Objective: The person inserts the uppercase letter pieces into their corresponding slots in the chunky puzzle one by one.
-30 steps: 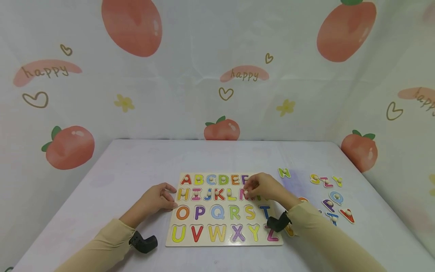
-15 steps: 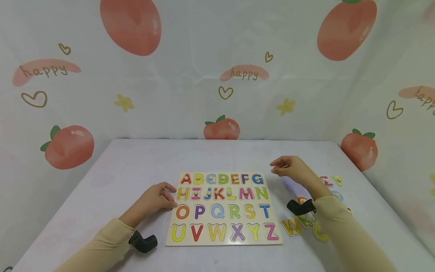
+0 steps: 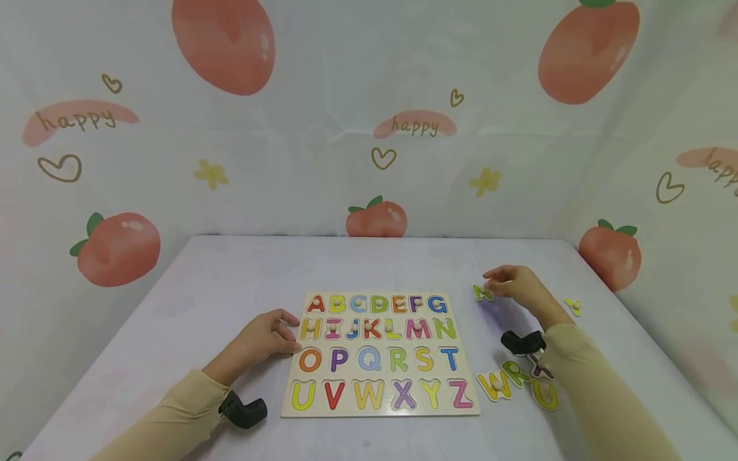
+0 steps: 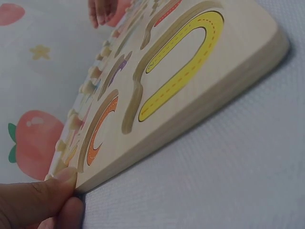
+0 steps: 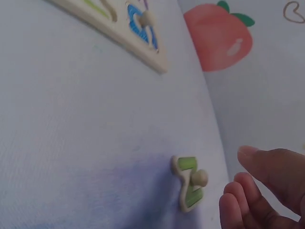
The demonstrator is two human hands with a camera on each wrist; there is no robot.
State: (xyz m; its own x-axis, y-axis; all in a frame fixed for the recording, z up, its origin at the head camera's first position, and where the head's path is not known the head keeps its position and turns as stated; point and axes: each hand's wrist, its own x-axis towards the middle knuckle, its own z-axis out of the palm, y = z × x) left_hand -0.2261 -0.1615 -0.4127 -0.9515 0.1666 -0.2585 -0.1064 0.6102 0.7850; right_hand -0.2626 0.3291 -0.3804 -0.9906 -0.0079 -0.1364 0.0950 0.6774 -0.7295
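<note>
On the right hand (image 3: pixel 521 291), the thumb and fingers (image 5: pixel 231 210) are parted, just beside the green N piece (image 3: pixel 478 293), which lies on the surface (image 3: pixel 242 256) off the upper right corner of the alphabet board (image 3: pixel 352 376). The left hand (image 3: pixel 262 334) touches the board's left edge, fingers loosely spread. Knobbed pieces A to M (image 3: pixel 399 304) fill the board's top two rows. Right of its lower rows lie the W piece (image 3: pixel 490 386), R piece (image 3: pixel 515 373) and U piece (image 3: pixel 544 398).
</note>
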